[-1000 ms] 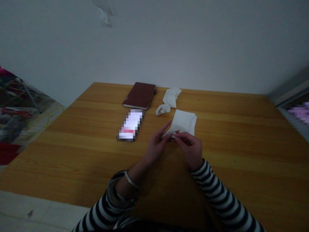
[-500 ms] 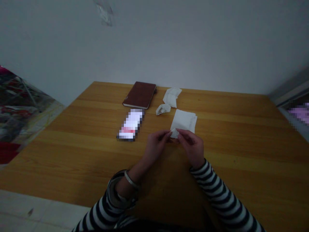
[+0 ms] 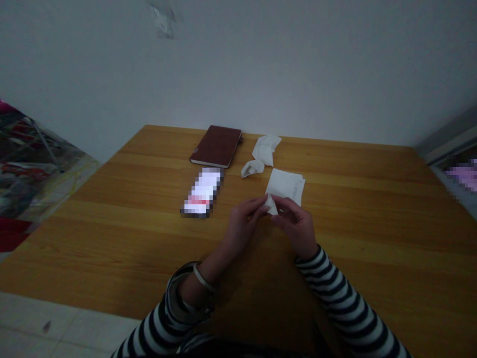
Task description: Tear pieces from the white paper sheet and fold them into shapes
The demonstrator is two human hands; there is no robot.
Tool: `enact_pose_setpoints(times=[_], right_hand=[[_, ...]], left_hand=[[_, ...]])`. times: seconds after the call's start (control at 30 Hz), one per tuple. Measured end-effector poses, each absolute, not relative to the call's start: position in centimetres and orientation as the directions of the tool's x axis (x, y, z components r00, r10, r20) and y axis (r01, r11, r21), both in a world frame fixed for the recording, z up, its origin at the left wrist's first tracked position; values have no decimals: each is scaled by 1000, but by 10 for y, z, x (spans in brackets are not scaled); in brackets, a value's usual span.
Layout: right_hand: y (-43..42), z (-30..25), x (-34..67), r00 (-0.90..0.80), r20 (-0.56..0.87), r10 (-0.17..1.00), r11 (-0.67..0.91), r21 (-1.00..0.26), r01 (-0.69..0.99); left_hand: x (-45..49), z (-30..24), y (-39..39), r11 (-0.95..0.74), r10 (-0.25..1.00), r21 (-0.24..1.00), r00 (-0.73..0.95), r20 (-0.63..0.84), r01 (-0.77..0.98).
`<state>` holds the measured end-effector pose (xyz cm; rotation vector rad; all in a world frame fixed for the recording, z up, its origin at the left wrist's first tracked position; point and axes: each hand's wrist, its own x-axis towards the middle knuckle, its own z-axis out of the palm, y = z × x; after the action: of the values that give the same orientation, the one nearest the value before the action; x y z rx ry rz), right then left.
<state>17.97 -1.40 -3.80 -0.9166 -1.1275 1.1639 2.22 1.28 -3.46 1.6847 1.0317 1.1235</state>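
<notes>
Between my two hands is a small folded piece of white paper (image 3: 272, 206), pointed at the top. My left hand (image 3: 244, 221) pinches its left side with thumb and fingertips. From the other side, my right hand (image 3: 297, 224) holds it with the fingers closed around its edge; part of the paper is hidden by the fingers. Just beyond the fingertips, flat white sheets (image 3: 286, 184) lie on the table, their near edge partly covered by my hands. Farther back are a crumpled piece of paper (image 3: 252, 168) and a creased sheet (image 3: 266, 149).
The wooden table (image 3: 354, 199) reaches back to a pale wall (image 3: 298, 64). A phone (image 3: 203, 192) with a lit, blurred screen lies to the left of my hands. Behind it is a brown notebook (image 3: 216, 145). Cluttered items (image 3: 26, 164) show past the left table edge.
The folded paper has turned in my fingers and now stands more upright, with its point up. My right fingers have shifted slightly around it. Things on the table have stayed put.
</notes>
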Motion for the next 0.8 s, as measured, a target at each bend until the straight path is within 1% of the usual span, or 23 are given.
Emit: enact_pose_setpoints(times=[0.1,0.23,0.37,0.47,0.53,0.6,0.7,0.73,0.8], right_hand=[[-13,-38,180,24,195,981,196,-963,-186],[-14,-39,180,137,199,970,211,-974,-84],[-16,-38,179,134,158,978,168,-984,-64],[-17,-39,179,143,145,979,152,-987,-41],[-16,-39,180,152,165,975,168,-986,-4],[-15,-40,180,144,194,970,188,-981,49],[-15,-42,181,111,263,959,246,-958,148],[-15,-43,181,102,294,950,274,-946,175],[-14,-44,181,117,360,926,332,-921,206]], left_hand=[[21,-33,11,-360,904,904,327,276,231],[22,-33,8,-412,869,860,413,272,300],[24,-40,7,-475,832,837,447,328,272],[25,-44,6,-477,825,845,455,335,242],[25,-43,6,-451,832,855,466,299,256],[26,-41,5,-412,853,858,462,244,307],[27,-37,3,-356,890,856,413,190,373],[28,-36,3,-322,905,878,386,177,353],[29,-35,4,-199,933,959,338,123,200]])
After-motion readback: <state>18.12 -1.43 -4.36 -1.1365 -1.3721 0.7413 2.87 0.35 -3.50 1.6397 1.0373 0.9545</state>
